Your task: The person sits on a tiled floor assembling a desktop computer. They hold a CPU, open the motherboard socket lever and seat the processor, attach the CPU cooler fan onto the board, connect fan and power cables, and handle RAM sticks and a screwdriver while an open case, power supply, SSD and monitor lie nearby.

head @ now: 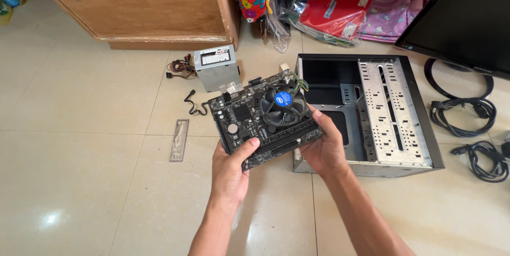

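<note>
Both hands hold black motherboard (255, 120), round fan (283, 108) upward.

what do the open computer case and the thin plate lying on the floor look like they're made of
Computer case: looks like bare sheet metal inside, dull grey and punched with many holes and slots, with a black painted outer frame. Thin plate: seemingly stamped thin metal, pale silvery grey with cut-out openings; it is too small to be sure.
</note>
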